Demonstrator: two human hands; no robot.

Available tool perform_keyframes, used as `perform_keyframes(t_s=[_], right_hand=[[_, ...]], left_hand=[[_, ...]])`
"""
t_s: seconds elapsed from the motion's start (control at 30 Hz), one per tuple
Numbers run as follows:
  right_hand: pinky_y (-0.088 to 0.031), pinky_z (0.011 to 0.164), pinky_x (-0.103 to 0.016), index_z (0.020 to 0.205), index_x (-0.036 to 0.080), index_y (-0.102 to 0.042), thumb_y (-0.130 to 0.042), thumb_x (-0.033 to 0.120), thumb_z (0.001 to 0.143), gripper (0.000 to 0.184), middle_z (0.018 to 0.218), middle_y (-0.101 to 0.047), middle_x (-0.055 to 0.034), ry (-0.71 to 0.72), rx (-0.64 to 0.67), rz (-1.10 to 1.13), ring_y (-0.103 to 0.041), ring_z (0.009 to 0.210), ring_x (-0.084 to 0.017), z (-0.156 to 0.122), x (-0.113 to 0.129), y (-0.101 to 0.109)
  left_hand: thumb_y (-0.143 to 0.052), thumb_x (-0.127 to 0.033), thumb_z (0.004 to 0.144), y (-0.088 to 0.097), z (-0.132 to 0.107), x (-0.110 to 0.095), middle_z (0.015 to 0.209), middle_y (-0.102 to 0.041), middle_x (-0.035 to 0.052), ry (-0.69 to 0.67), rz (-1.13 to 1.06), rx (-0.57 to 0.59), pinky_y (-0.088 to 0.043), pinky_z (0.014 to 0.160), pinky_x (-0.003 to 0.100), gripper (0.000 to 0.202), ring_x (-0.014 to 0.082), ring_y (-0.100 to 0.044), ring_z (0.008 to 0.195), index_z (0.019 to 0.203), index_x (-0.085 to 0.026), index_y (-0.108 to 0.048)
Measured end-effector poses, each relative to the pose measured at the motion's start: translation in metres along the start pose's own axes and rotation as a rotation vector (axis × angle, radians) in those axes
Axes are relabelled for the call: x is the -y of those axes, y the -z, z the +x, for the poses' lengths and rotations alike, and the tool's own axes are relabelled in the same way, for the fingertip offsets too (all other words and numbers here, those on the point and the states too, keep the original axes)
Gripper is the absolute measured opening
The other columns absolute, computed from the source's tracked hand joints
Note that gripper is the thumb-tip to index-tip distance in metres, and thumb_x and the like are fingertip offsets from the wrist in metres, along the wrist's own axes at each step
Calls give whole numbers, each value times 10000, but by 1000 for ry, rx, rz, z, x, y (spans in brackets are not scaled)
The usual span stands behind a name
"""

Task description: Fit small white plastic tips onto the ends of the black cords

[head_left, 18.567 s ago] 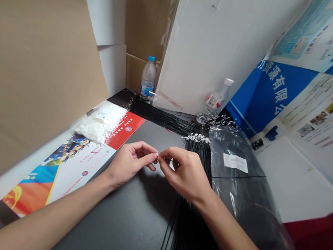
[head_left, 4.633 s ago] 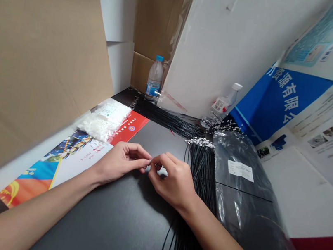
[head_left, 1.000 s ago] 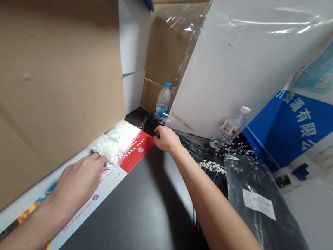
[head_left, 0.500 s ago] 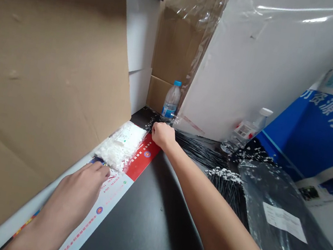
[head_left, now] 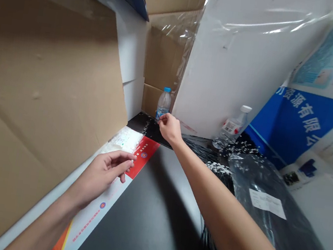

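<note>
My left hand (head_left: 103, 170) hovers just in front of a clear bag of small white parts (head_left: 123, 138); its thumb and fingers are pinched together, and I cannot make out what is in them. My right hand (head_left: 169, 127) is stretched out to the far end of the black tabletop (head_left: 145, 222). It is above the near end of a flat row of black cords (head_left: 196, 147), close to a water bottle (head_left: 164, 103). Its fingers are curled in a pinch, with the contents hidden. A bundle of black cords with white tips (head_left: 218, 168) lies under my right forearm.
A large cardboard sheet (head_left: 39, 93) walls the left side, with a printed red and white sheet (head_left: 96, 215) along its foot. A second bottle (head_left: 231, 128) leans at the back. A dark plastic bag with a white label (head_left: 267, 205) lies on the right, below white and blue boards.
My left hand has lifted off the printed sheet and come right, now pinched by the bag of white parts. My right hand has risen from the far cords toward the water bottle.
</note>
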State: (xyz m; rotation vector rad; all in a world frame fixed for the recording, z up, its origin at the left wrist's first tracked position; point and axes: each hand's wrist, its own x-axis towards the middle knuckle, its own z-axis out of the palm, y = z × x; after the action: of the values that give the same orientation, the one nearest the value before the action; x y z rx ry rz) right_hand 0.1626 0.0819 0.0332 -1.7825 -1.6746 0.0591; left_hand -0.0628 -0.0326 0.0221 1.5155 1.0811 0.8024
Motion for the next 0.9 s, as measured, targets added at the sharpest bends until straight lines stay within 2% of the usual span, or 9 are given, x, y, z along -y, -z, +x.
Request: perform_keyframes(t_s=[0.13, 0.23, 0.37, 0.47, 0.57, 0.67, 0.77, 0.9], right_hand=[[-513, 795, -239, 994, 150, -658, -544, 160, 897, 151, 948, -735, -45, 129, -137, 150, -684, 858, -126, 5, 11, 52], [-516, 728, -249, 941, 145, -652, -586, 155, 874, 94, 864, -711, -22, 376, -314, 351, -663, 775, -118, -8, 27, 105], [-500, 686, -238, 886, 195, -655, -621, 189, 876, 36, 824, -699, 5, 563, -395, 156, -643, 752, -119, -54, 55, 178], [-467, 658, -242, 824, 215, -663, -648, 261, 885, 78, 723, -674, 24, 688, -310, -95, -608, 673, -116, -91, 71, 212], [-411, 600, -255, 800, 204, -686, -678, 251, 859, 76, 655, -644, 19, 615, -91, -246, -563, 591, -116, -120, 67, 215], [-368, 575, -253, 785, 187, -684, -652, 172, 848, 72, 660, -647, 9, 444, 161, -251, -545, 575, -110, -144, 39, 195], [-366, 551, -229, 810, 187, -660, -594, 142, 870, 100, 659, -641, 24, 257, 342, -28, -527, 553, -89, -164, 3, 169], [-385, 542, -214, 846, 171, -627, -560, 149, 879, 78, 664, -616, 27, 152, 433, 209, -506, 557, -84, -179, -22, 144]], left_hand=[[-735, -381, 788, -19, 6, -8, 798, -651, 4, 35, -239, 75, -449, 680, 262, 267, 103, -557, 632, 964, -183, -707], [-788, -369, 741, -31, 7, -12, 875, -677, 33, 86, -385, 128, -457, 638, 246, 278, 105, -566, 665, 918, -166, -716], [-824, -352, 708, -44, 7, -16, 872, -681, 50, 88, -416, 162, -458, 616, 222, 279, 128, -578, 763, 888, -157, -736], [-822, -348, 712, -54, 6, -20, 877, -680, 49, 72, -403, 189, -457, 604, 215, 304, 130, -573, 781, 935, -161, -735], [-831, -341, 696, -66, 6, -22, 867, -680, 45, 59, -411, 217, -458, 590, 220, 322, 135, -576, 778, 942, -162, -724], [-831, -336, 690, -79, 5, -22, 859, -683, 51, 60, -419, 247, -464, 588, 230, 315, 144, -584, 776, 916, -151, -715], [-819, -335, 704, -90, 4, -20, 897, -689, 68, 61, -428, 270, -474, 602, 235, 303, 151, -591, 805, 914, -141, -717], [-821, -331, 701, -98, 1, -15, 913, -694, 75, 82, -476, 294, -481, 608, 233, 268, 158, -600, 833, 862, -141, -722]])
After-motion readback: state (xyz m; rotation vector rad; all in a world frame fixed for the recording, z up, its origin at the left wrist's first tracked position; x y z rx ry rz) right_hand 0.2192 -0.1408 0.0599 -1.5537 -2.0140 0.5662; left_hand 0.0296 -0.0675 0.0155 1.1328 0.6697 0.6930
